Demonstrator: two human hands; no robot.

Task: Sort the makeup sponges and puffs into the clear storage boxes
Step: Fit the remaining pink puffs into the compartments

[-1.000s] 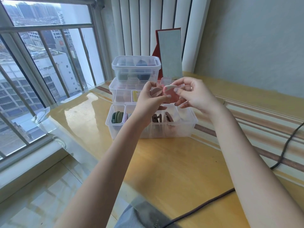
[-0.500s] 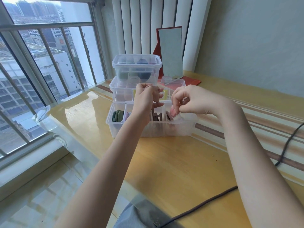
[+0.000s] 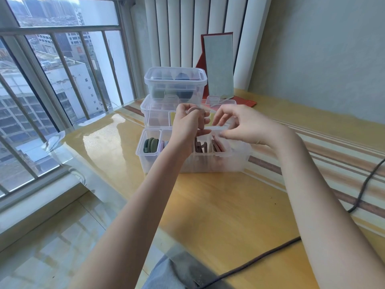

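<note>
Left hand (image 3: 188,124): fingers curled round a pinkish round puff (image 3: 192,110), held above the divided clear box (image 3: 193,161).
Right hand (image 3: 243,126): fingers loosely spread, holding nothing, over the box's right compartments.
Green puffs (image 3: 151,144): upright in the leftmost compartment.

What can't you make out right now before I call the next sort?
Head view only:
- Middle cells of the front box: hidden behind the left hand.
- Puff in the left hand: only its pink rim shows.
- Right hand: fingertips blurred; any grip unclear.
- Contents of the lidded top box: dark shapes, type unclear.
</note>
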